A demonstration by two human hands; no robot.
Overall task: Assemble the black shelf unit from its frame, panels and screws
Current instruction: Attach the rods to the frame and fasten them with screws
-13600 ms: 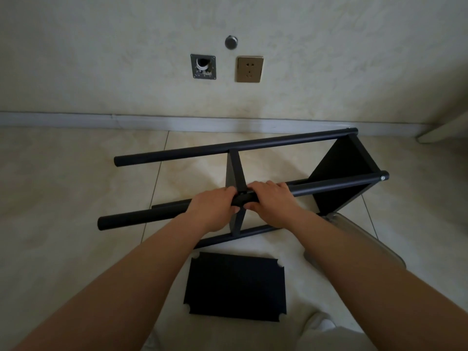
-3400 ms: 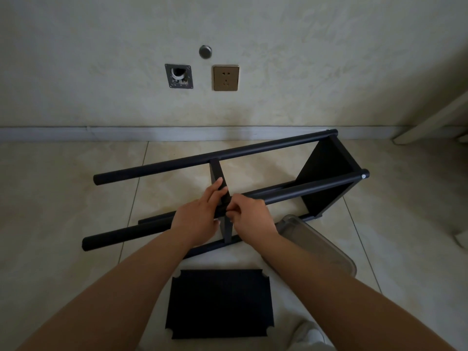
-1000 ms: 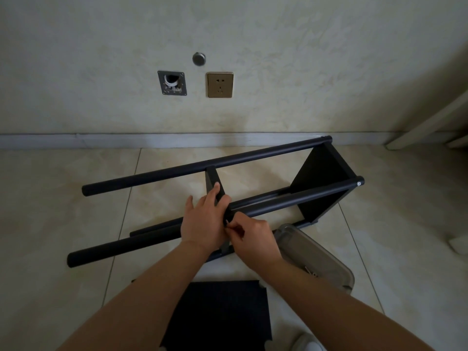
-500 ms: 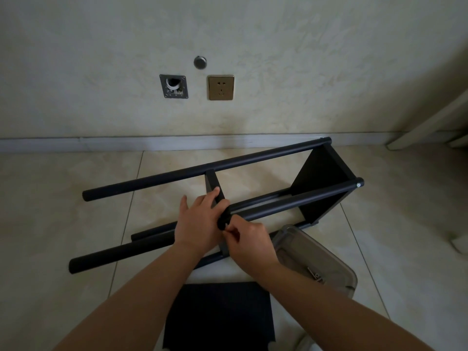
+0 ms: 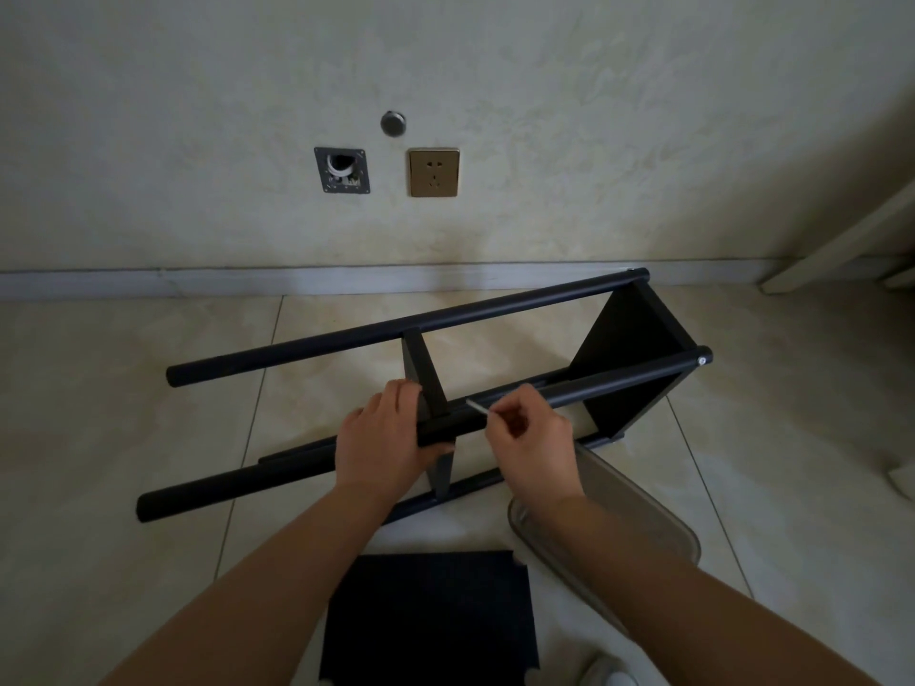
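The black shelf frame lies on its side on the tiled floor, long round poles running left to right. One panel closes its right end and a narrow middle panel stands between the poles. My left hand grips the near upper pole where it meets the middle panel. My right hand pinches a thin silver tool, likely a hex key, whose tip hovers just above that pole, right of the joint. A loose black panel lies flat on the floor near me.
A clear plastic tray sits on the floor under my right forearm. The wall with a skirting board, a socket and an open wall box stands behind the frame. A pale object is at the right edge.
My right hand has lifted away from the joint and moved right, and the thin silver tool now shows in its fingers. My left hand has slid down to grip the pole.
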